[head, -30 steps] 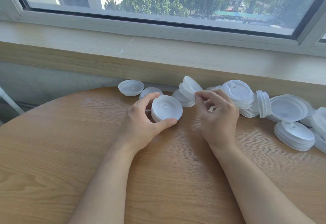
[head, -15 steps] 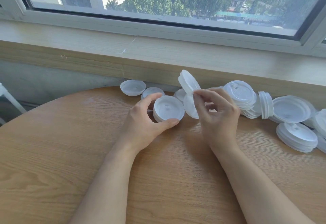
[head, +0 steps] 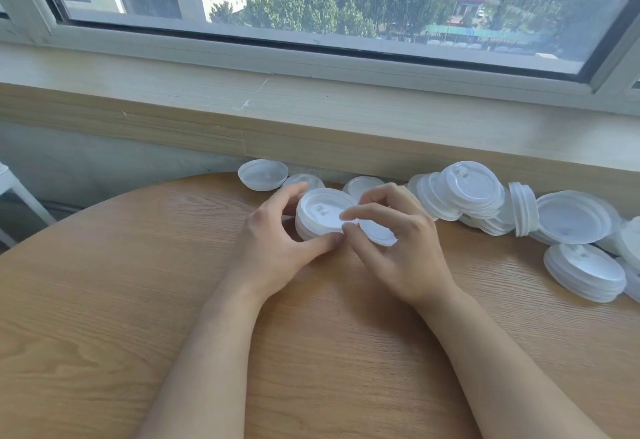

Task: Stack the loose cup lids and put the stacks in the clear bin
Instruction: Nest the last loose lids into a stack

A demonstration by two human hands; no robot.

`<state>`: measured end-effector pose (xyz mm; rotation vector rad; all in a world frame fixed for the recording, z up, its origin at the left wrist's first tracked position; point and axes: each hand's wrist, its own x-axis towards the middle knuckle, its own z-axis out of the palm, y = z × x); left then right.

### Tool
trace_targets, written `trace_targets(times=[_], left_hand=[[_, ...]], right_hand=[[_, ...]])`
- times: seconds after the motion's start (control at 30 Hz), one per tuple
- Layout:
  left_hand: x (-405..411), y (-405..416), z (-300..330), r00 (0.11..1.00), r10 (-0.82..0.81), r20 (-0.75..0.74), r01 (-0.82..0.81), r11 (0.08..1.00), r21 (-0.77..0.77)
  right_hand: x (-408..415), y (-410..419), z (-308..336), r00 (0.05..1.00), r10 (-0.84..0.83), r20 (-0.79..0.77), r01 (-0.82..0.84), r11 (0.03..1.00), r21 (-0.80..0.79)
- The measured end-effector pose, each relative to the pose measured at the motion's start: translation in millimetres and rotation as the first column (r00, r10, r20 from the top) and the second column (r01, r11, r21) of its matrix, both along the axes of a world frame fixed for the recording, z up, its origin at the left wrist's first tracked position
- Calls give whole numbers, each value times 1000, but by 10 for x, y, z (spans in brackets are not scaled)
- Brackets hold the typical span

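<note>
A: Far left first. What sits at the table [head: 104, 300] edge?

B: One lid lying open side up [head: 262, 174], at the back rim of the round wooden top, under the window sill [head: 311, 116]. Just right of it, a second lid [head: 304, 180], partly hidden behind the fingers.

A: Left hand?

B: Left hand [head: 273, 248] curls round a short stack of lids [head: 323, 213] resting on the table. Thumb at the near edge, fingers round the far side. A firm hold.

A: And the right?

B: Right hand [head: 398, 255] meets it. Thumb and forefinger pinch a single lid [head: 379, 232], which lies tilted against the right rim of the stack, overlapping it. Remaining fingers arched above, loosely spread.

A: Behind the hands?

B: Another lid [head: 362, 184] peeks out between the two hands, by the sill.

A: Further right?

B: A leaning stack [head: 464, 193], tops toward the camera. Then a few lids standing on edge [head: 523, 208]. Then a wide upturned lid [head: 573, 217], and nearer, a flat stack [head: 585, 272]. More lids are cut off at the right border.

A: The clear bin?

B: Out of view.
</note>
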<state>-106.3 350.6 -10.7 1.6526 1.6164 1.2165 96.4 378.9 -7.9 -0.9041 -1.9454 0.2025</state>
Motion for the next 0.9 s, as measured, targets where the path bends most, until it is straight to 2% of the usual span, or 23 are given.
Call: trace_targets(times=[0.07,0.2,0.37,0.57,0.77,0.9], left_hand=[[-8,1,3,1000,-20,9,20,1000,0],[1,-7,42,998,-51,26,51,999,-1],[-4,9,18,998,-56,-19,56,998,2],[5,-5,5,995,-24,-100,23,1000,-4],[35,-43,23,986,-29,-163,22,999,-47],[59,-48,42,985,0,-172,-10,998,-58]], right_hand=[[13,12,11,998,-56,-9,55,997,-47],[2,88,-37,982,-167,86,175,980,-98],[-4,129,-104,962,-170,212,199,972,-125],[-8,143,-128,951,-151,269,202,964,-175],[-3,121,-96,965,-126,231,179,958,-226],[38,77,-22,955,-279,103,292,947,-135]])
